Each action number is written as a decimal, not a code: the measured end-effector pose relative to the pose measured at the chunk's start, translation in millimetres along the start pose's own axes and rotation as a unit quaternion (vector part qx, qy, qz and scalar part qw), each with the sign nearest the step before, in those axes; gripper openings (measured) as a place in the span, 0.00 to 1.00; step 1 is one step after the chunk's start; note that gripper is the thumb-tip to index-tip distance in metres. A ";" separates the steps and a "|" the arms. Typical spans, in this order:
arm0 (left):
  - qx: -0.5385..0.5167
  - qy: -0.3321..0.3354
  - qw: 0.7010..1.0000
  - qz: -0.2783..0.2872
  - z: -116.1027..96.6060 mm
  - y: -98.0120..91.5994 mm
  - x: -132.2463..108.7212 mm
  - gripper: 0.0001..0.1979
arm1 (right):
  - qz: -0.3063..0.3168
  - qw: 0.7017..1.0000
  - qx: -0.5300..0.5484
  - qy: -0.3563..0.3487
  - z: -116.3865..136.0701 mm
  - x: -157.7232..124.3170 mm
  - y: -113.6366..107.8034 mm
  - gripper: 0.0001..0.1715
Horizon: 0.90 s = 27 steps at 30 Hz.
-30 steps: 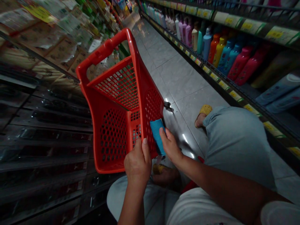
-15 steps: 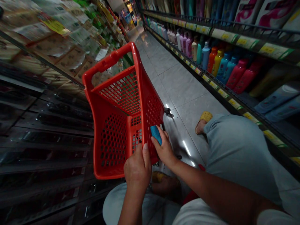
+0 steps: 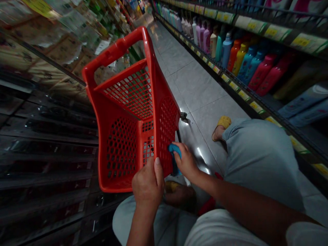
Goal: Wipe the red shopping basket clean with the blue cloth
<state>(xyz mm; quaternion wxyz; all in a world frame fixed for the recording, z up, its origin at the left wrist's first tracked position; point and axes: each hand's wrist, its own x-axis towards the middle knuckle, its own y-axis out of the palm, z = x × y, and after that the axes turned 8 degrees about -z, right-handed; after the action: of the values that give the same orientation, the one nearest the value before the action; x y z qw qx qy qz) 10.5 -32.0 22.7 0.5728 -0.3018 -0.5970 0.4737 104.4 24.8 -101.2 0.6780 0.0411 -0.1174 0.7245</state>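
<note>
The person sat low on the tiled aisle floor (image 3: 197, 85) of a shop, one light trouser leg (image 3: 256, 157) stretched forward and a foot in a yellow sandal (image 3: 222, 123) showing beyond it. In front of them a red plastic shopping basket (image 3: 120, 147) stood tipped up, its open mouth turned toward the camera and its looped handle (image 3: 115, 51) uppermost, with a small caster wheel (image 3: 183, 116) showing at its far right edge. The left hand (image 3: 147, 184) was closed on the basket's near corner, thumb laid up along the rim, and seemed to hold the basket steady. The right hand (image 3: 186, 163) was curled around a bunched blue cloth (image 3: 175, 149), pressing it against the outside of the basket's perforated right wall, low down near the gripped corner. By the look of it, the step in hand was wiping that outer wall. Working the cloth further over the holes would call for firm pressure from the right hand and a fixed brace from the left, so that the light basket did not roll or swing away. Coloured bottles (image 3: 238, 58) lined the shelf on the right; packets (image 3: 51, 44) filled the racks on the left, too blurred to read.
</note>
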 end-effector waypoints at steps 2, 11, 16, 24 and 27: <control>-0.002 0.005 1.000 -0.001 2.6 -0.6 -0.1 0.22 | -0.013 0.999 0.001 0.029 0.5 -0.1 1.6 0.20; -0.033 0.010 0.999 -0.001 19.2 2.5 -9.3 0.21 | -0.031 0.999 0.035 0.001 -12.1 19.7 12.1 0.22; -0.040 0.012 0.998 0.047 26.4 -1.3 -10.2 0.18 | -0.066 0.996 0.047 0.046 -5.4 40.4 17.0 0.21; -0.041 0.008 0.999 0.012 37.0 4.1 -14.6 0.19 | -0.062 0.997 0.041 0.027 -17.3 44.2 16.1 0.20; -0.038 0.000 0.999 0.001 44.0 6.9 -20.6 0.18 | -0.087 0.991 0.037 0.092 -29.9 46.6 23.0 0.19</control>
<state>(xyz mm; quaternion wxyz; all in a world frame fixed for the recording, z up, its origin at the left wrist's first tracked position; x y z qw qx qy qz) -30.1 -57.7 12.8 0.5603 -0.3242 -0.6145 0.4509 81.0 75.6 -122.6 0.7445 0.0093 -0.0241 0.6672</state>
